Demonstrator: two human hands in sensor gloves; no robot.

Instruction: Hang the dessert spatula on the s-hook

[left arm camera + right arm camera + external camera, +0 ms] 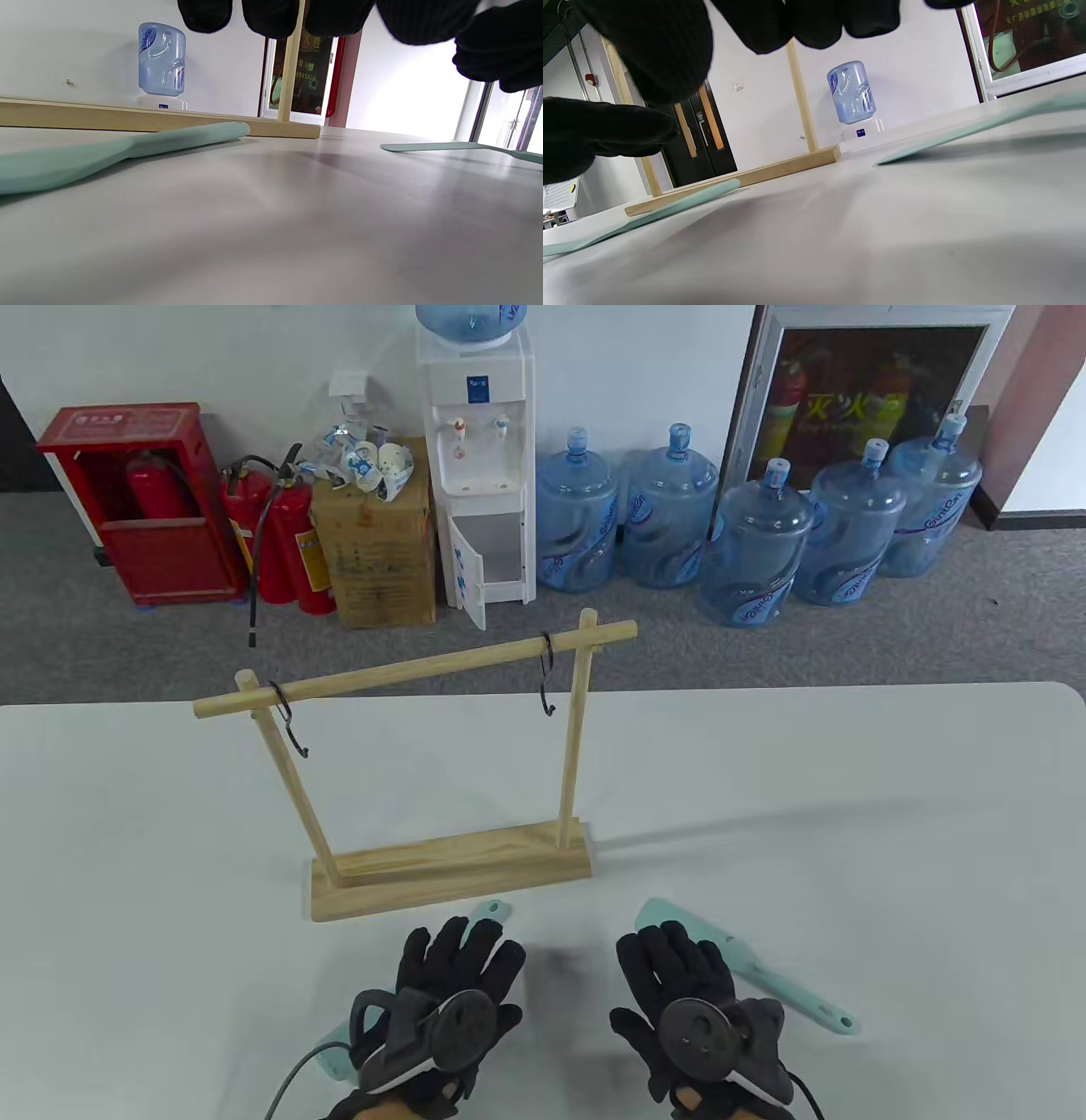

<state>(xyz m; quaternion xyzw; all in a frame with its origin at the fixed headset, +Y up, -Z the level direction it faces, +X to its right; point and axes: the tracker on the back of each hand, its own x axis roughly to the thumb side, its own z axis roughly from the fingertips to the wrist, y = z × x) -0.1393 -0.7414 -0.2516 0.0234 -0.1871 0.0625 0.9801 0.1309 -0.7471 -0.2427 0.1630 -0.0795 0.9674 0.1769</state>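
Note:
Two mint-green dessert spatulas lie flat on the white table [891,831]. One spatula [494,910] lies under my left hand [462,963], and only its hole end and its blade tip show. It shows in the left wrist view [127,148]. The other spatula [789,988] lies beside my right hand [674,967], with its blade partly under the fingers. A wooden rack [450,869] stands just beyond both hands. Its bar carries two black S-hooks, a left one [290,725] and a right one [547,678]. Both hands are open, fingers spread, hovering above the table and holding nothing.
The rack's base [169,120] lies close ahead of my left hand's fingers. Behind the table, on the floor, stand a water dispenser [479,466], several blue water jugs [755,543], a cardboard box [377,551] and red fire extinguishers [284,543].

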